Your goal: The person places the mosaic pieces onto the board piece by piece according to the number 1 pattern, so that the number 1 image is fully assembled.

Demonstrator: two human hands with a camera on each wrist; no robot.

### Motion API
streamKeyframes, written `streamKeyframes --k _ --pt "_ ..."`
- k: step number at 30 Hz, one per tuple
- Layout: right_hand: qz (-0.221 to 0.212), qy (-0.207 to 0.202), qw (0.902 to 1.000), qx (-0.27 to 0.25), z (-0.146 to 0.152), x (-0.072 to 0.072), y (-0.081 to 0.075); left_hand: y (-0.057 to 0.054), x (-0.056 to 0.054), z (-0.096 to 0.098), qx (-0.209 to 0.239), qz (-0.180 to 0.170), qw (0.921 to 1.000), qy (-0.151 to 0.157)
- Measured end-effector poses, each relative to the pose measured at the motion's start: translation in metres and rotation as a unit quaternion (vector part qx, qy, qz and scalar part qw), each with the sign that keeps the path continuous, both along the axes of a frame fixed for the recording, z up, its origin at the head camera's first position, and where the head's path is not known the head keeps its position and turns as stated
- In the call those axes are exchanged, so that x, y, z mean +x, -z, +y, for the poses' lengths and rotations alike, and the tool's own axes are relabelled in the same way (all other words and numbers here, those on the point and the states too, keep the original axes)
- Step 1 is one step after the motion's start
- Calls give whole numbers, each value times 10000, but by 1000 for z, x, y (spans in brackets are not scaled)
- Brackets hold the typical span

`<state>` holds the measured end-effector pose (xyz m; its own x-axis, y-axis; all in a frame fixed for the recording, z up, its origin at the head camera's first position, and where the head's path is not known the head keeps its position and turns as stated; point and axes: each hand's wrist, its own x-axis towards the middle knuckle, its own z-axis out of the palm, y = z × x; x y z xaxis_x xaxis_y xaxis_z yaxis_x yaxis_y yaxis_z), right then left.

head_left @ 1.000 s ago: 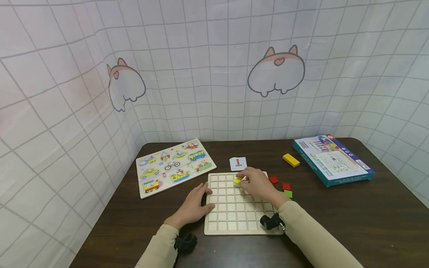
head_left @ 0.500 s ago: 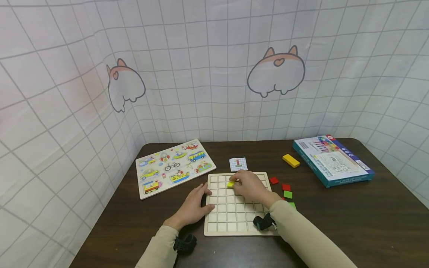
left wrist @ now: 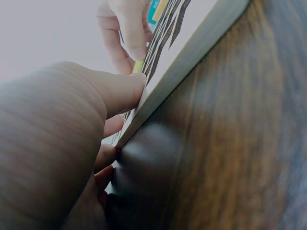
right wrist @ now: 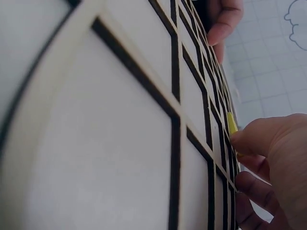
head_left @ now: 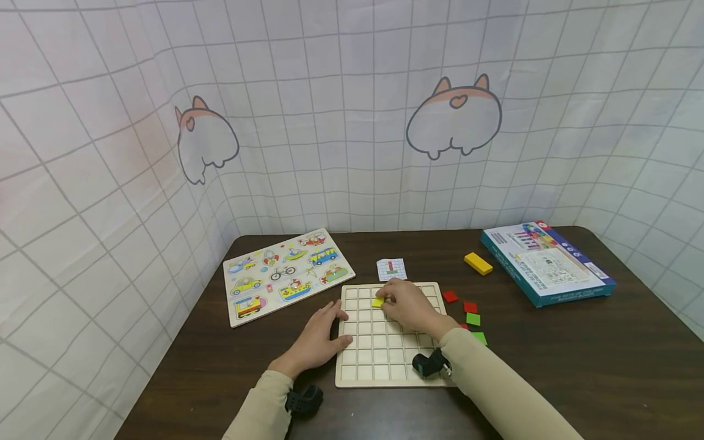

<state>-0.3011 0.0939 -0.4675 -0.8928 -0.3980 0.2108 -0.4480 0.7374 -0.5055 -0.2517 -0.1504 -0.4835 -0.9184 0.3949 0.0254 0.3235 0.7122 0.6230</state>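
Observation:
A pale wooden grid board [head_left: 365,356] lies flat on the dark table. At its left border rests my left hand [head_left: 315,342], thumb and index fingertip on the board, the other fingers along its edge. My right hand [head_left: 412,305] pinches a small yellow square tile [head_left: 377,302] between thumb and fingers over the upper part of the grid. In the right wrist view the yellow tile [right wrist: 232,123] shows at the thumb tip, partly covered. Whether it sits fully within a cell cannot be told. A card [head_left: 391,269] with a printed grid pattern lies just behind the board.
Red tiles [head_left: 450,296] and green tiles [head_left: 473,319] lie right of the board, some partly behind the right forearm. A yellow block [head_left: 478,263] and a teal-edged box [head_left: 547,266] stand further right. A picture puzzle board [head_left: 288,275] lies at the back left.
My right hand has moved left with the yellow tile, by about one cell, and has hardly moved in the last half second. My left hand stays in place on the board.

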Motion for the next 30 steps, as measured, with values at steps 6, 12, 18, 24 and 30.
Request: streamKeyframes --k 6,12,18,24,30 --pt "-163 -28 9999 -37 1 0 1 1 0 0 14 36 10000 32" --pt "-371 8 9991 -198 1 2 0 2 1 0 63 69 9999 73" --pt "-560 0 9982 -234 1 2 2 2 1 0 49 24 10000 64" --pt "-424 -58 9986 -316 1 2 3 0 2 0 31 -4 10000 48" --pt "-218 -92 9990 -366 3 3 1 -2 2 0 32 36 10000 41"
